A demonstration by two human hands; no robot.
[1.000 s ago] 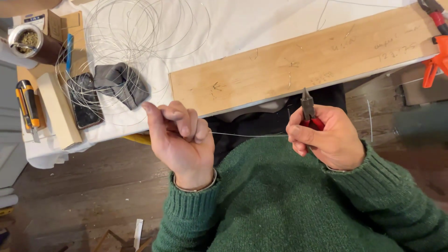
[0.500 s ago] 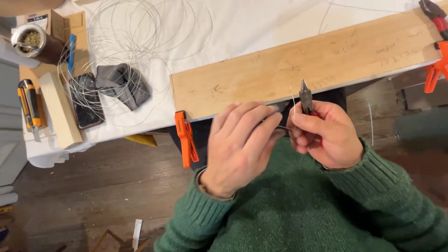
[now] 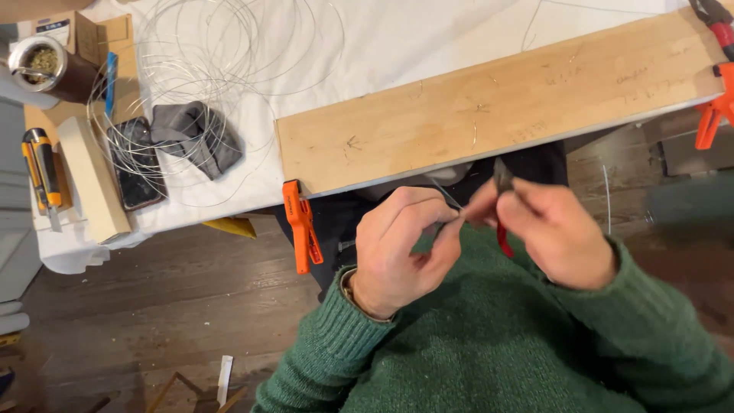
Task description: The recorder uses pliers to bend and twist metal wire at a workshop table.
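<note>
My left hand (image 3: pixel 405 248) and my right hand (image 3: pixel 547 229) meet in front of my chest, below the edge of a long wooden board (image 3: pixel 489 115). The right hand grips small pliers with red handles (image 3: pixel 503 206), jaws pointing up. The left hand's fingertips pinch a thin silver wire (image 3: pixel 451 200) right beside the plier jaws. Both arms wear a green knitted sweater (image 3: pixel 489 344). The wire's end is too thin to follow.
An orange clamp (image 3: pixel 300 226) holds the board's left corner to the white-covered table (image 3: pixel 397 38); another orange clamp (image 3: pixel 711 115) sits at the right end. Loose wire coils (image 3: pixel 222 53), a grey cloth (image 3: pixel 195 138), a phone (image 3: pixel 136 162), a wood block (image 3: pixel 92 180), a screwdriver (image 3: pixel 42 172) and a cup (image 3: pixel 46 65) lie left.
A second ago my hands were apart with the wire stretched between them. The left hand has moved right to the pliers, and both hands now sit close together.
</note>
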